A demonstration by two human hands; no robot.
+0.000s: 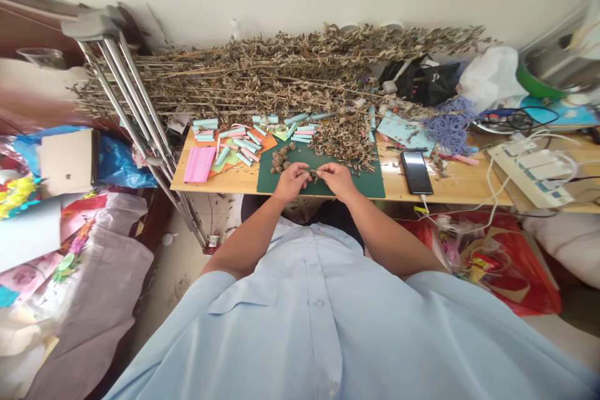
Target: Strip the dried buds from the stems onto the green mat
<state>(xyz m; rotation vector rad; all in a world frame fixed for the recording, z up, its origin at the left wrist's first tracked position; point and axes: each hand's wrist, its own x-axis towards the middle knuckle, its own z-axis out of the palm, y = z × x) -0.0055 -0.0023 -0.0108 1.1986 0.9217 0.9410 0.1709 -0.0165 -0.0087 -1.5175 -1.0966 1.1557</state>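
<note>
Over green mat (368, 187): left hand (291, 181) and right hand (338, 180), fingertips pinching dried plant piece (314, 174) between them.
Mat, left: brown clumps (281, 159).
Mat, right: loose dried leaves (344, 142).
Behind: dried stalks (210, 81).

Lt-blue shirt (309, 312) w/ short slvs, btn front, chest pckt (248, 297); dk bottoms (335, 214).

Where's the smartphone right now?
In the head view, the smartphone lies on the wooden table, right of the green cutting mat, plugged into a white cable.
</note>
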